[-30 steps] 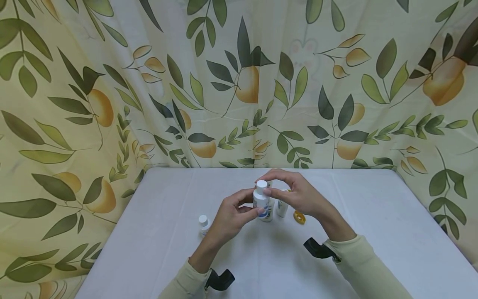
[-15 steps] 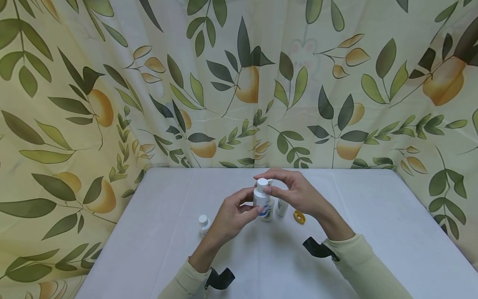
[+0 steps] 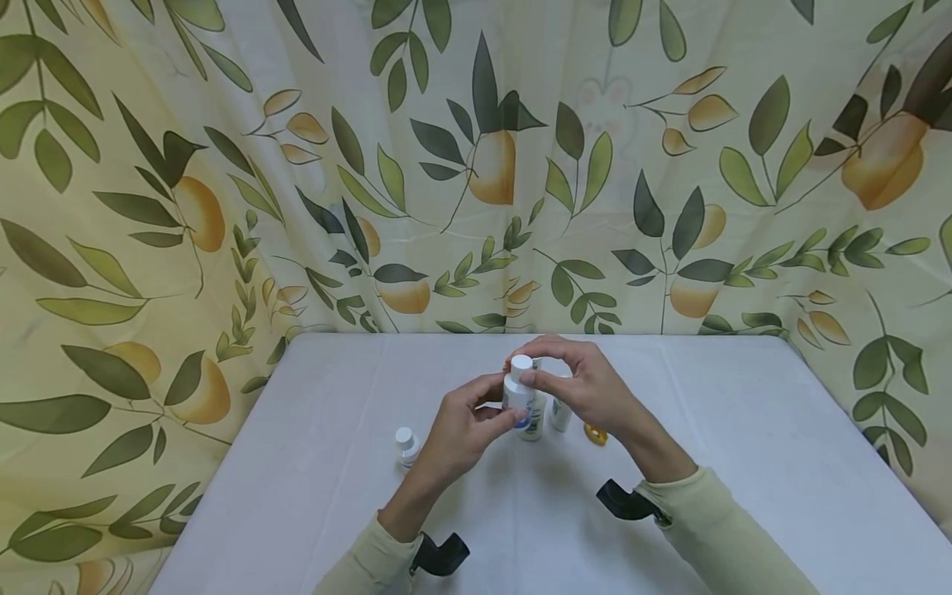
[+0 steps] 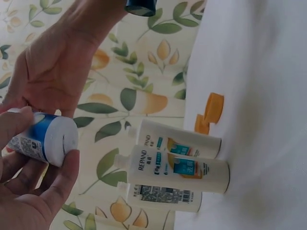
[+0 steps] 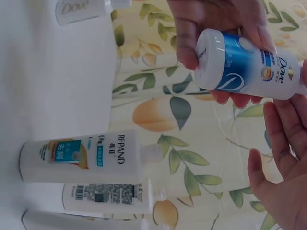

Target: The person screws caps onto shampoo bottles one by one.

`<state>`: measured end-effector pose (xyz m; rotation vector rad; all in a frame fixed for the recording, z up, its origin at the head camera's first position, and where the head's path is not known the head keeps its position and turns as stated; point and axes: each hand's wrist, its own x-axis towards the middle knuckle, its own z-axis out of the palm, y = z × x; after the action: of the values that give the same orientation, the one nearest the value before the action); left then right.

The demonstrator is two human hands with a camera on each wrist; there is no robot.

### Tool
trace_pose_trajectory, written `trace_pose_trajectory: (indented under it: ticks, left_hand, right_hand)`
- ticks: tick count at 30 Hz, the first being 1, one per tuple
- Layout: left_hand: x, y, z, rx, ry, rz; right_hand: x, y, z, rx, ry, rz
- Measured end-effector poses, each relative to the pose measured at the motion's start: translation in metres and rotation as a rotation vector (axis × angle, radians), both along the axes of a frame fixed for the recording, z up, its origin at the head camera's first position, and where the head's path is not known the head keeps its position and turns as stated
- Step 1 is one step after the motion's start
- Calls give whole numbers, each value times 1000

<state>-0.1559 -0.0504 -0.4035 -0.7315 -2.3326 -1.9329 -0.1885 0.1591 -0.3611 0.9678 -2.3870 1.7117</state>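
Note:
My left hand (image 3: 464, 421) holds a small white Dove bottle (image 5: 259, 64) with a blue label, its fingers and thumb wrapped round the body. The bottle stands raised above the table with its white cap (image 3: 521, 364) upward. Thumb and fingers of my right hand (image 3: 595, 384) pinch that cap from either side. In the left wrist view the bottle's base (image 4: 63, 141) points toward the table side, and the right hand covers the cap. Behind the held bottle stand several white REPAND bottles (image 4: 177, 167), partly hidden by the hands in the head view.
A second small Dove bottle (image 3: 406, 446) stands left of the left forearm. Orange ring-like pieces (image 4: 213, 108) lie on the white table (image 3: 335, 512), right of the REPAND bottles. Black cameras (image 3: 628, 500) are strapped at both wrists. A leaf-patterned curtain (image 3: 476, 182) hangs behind the table.
My right wrist has shifted slightly left and down, with its fingers staying on the cap. The bottle remains in my left hand, almost unmoved.

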Motion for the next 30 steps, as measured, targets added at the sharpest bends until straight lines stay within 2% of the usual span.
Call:
trace_pose_trajectory:
  ticks: [9, 20, 30]
  left_hand:
    - [-1, 0, -1, -19, 66, 43]
    - [-3, -3, -2, -61, -1, 64]
    - [-6, -11, -3, -22, -47, -27]
  right_hand:
    - [1, -5, -2, 11, -6, -68]
    - [2, -8, -1, 72, -73, -45]
    - [0, -3, 5, 104, -93, 25]
